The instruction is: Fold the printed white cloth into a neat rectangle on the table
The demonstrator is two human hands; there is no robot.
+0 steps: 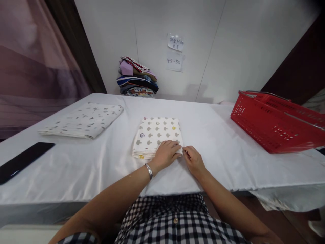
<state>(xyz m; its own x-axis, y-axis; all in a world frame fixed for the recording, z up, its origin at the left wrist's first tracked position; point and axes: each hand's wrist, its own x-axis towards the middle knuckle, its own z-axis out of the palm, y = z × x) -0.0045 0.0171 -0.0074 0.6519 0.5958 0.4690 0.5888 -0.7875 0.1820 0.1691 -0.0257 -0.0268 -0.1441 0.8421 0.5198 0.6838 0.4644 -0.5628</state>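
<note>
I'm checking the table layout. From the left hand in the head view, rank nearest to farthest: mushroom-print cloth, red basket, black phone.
1. Mushroom-print cloth, under the left hand.
2. Red basket, far right.
3. Black phone, far left edge.

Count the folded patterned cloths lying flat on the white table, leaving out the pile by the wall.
2. One folded cloth lies at the centre, with the left hand on its near edge and the right hand at its corner. The other cloth lies far left.

On my worktop I count two folded cloths, one red basket, one phone, one clothes stack behind the cloths.
</note>
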